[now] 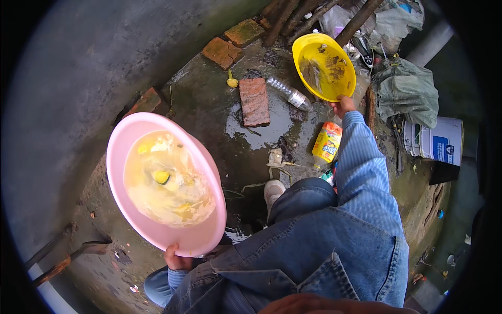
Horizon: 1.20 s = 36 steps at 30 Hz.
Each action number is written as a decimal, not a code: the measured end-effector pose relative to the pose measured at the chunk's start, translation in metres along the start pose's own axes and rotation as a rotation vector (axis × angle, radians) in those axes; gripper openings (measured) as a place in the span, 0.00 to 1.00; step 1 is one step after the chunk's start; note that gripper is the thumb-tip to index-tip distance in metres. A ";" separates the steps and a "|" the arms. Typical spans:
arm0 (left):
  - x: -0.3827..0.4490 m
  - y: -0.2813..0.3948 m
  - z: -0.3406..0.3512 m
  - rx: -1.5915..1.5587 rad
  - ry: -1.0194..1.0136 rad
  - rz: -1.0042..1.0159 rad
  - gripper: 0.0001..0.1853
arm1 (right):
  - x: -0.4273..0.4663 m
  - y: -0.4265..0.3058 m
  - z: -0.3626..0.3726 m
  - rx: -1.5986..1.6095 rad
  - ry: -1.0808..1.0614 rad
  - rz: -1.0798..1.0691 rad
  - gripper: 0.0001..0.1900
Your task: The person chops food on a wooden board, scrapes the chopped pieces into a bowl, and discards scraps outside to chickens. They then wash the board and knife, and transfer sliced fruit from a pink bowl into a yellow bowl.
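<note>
My left hand (178, 257) grips the near rim of a pink plastic basin (204, 239), which is tilted. Cloudy yellowish liquid (172, 200) lies in the basin, with a yellow-green vegetable piece (160, 176) and pale scraps in it. Out to the upper right, my right hand (343, 106) holds the brim of what looks like an upturned yellow hard hat (345, 78). Brown dirt and some murky water show inside it. Close by that hand are a clear plastic bottle (290, 94) and an orange-and-yellow labelled bottle (328, 143), both lying on the wet ground.
A loose red brick (254, 102) lies by a puddle, and more bricks (223, 53) line the grey wall (98, 51). Tree stems (282, 19) and plastic bags rise at the top. A green sack (408, 90) and a tipped white bucket (435, 139) sit at right.
</note>
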<state>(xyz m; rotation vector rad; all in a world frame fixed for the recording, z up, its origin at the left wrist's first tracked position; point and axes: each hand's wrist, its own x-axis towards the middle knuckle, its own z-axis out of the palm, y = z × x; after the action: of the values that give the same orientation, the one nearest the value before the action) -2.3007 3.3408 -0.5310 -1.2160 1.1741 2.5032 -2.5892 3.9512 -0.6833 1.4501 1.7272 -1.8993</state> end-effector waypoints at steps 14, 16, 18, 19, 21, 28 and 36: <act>0.010 -0.008 -0.035 -0.133 -0.013 0.110 0.32 | -0.109 -0.020 0.153 -0.335 -0.426 0.177 0.16; 0.007 -0.011 -0.045 -0.154 0.014 0.130 0.31 | -0.116 -0.016 0.174 -0.389 -0.444 0.155 0.16; 0.004 -0.013 -0.054 -0.161 0.031 0.142 0.31 | -0.127 0.001 0.192 -0.414 -0.491 0.128 0.16; 0.001 -0.013 -0.058 -0.156 0.035 0.143 0.31 | -0.133 0.007 0.203 -0.425 -0.516 0.116 0.15; -0.004 -0.014 -0.065 -0.160 0.052 0.152 0.30 | -0.142 0.012 0.226 -0.491 -0.559 0.135 0.14; -0.012 -0.014 -0.072 -0.209 0.146 0.158 0.30 | -0.122 0.032 0.234 -0.613 -0.539 0.201 0.15; -0.017 -0.012 -0.075 -0.249 0.147 0.157 0.30 | -0.154 0.069 0.250 -0.847 -0.634 0.341 0.15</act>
<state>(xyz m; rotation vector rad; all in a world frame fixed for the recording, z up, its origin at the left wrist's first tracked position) -2.2381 3.3005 -0.5545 -1.4407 1.0496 2.7863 -2.5932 3.6511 -0.6542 0.6570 1.5217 -1.0425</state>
